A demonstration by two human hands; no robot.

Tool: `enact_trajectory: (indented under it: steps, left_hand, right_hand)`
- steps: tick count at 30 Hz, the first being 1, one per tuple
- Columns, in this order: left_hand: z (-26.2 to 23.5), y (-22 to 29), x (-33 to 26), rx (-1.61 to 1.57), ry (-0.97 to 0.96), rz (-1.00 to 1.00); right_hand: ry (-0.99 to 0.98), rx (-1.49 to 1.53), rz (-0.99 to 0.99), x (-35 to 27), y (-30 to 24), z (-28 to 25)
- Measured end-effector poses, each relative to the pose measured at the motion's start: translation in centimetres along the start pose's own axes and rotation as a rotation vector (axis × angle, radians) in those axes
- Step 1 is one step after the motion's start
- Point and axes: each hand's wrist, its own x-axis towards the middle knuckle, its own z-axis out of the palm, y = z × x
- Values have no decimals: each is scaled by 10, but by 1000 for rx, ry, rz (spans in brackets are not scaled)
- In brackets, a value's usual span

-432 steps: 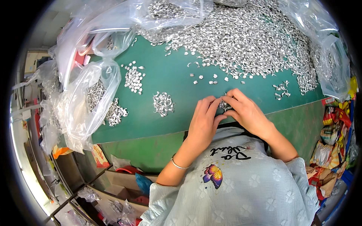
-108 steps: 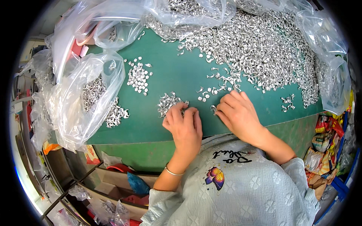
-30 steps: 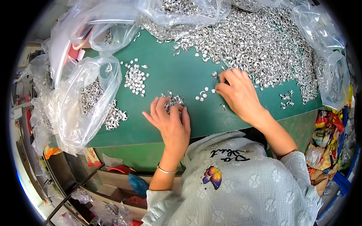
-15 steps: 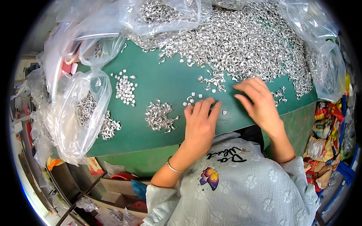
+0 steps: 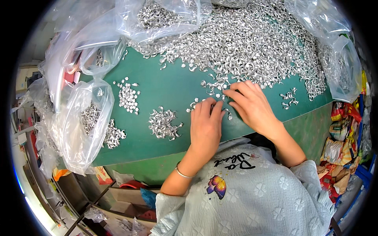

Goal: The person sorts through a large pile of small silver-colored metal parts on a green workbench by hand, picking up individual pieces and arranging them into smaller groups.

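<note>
My left hand (image 5: 205, 124) and my right hand (image 5: 252, 106) rest side by side on the green table (image 5: 165, 88), fingertips touching a few small silver metal pieces (image 5: 214, 92) at the near edge of a large heap of silver hooks (image 5: 244, 43). Whether either hand pinches a piece is hidden by the fingers. A small pile of curved hooks (image 5: 163, 124) lies left of my left hand. Further left sits a cluster of small flower-shaped pieces (image 5: 128, 96).
Clear plastic bags (image 5: 78, 118) with more metal parts crowd the left edge and the back (image 5: 165, 15). Another clear bag (image 5: 342, 67) lies at the right. Colourful packets (image 5: 342, 137) hang beyond the table's right end. Boxes and clutter (image 5: 126, 196) sit below the front edge.
Both hands have come together at the near edge of the big heap; half a second ago the right hand was further right and the left hand lay nearer the small hook pile.
</note>
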Motion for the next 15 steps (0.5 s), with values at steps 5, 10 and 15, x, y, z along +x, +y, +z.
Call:
enact_trajectory:
  steps: [5, 10, 15]
  left_hand:
    - [-13, -5, -12, 34, -122, -7]
    - [-8, -8, -19, -82, -1, -118]
    - [-18, -5, -23, -46, 47, -128]
  right_hand:
    - [-61, -59, 19, -4, 8, -4]
    - [-109, -11, -54, -4, -9, 3]
    - [-141, 106, -27, -3, -9, -3]
